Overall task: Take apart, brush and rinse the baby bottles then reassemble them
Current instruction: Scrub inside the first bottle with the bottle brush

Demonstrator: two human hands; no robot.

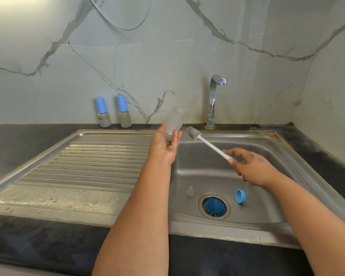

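Observation:
My left hand [165, 145] holds a clear, open baby bottle [174, 124] tilted above the left rim of the sink basin. My right hand [251, 166] pinches the end of a white bottle brush [207, 143]; its bristle head is just right of the bottle, outside it. On the basin floor lie a clear teat [190, 191] and a blue screw ring [240, 195]. A blue cap [213, 205] sits in the drain. Two assembled bottles with blue caps, one at the left [103, 113] and one at the right [124, 112], stand at the back by the wall.
A steel sink [283, 156] with a ribbed draining board [92, 162] fills the dark counter. The chrome tap [214, 100] rises at the back of the basin; no water runs from it. Marble-patterned wall behind and to the right.

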